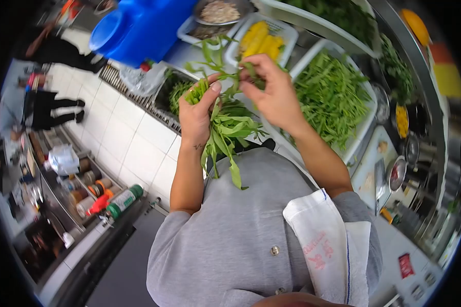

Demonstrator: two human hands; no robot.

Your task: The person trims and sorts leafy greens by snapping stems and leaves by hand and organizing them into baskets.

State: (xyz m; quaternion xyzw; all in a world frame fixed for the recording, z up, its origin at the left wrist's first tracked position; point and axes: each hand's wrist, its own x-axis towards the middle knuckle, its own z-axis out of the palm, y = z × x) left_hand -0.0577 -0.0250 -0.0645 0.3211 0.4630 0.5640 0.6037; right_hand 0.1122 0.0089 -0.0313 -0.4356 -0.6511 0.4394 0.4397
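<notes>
Hands hold leafy greens, hemmed by a heaped white tub, yellow vegetables and blue container

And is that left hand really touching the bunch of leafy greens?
Touching. The head view shows the left hand closed around the bunch of leafy greens, with no gap between them.

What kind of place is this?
Probably a commercial kitchen: greens heaped in a white tub, a cutting board, and a drain grate along the tiled floor.
</notes>
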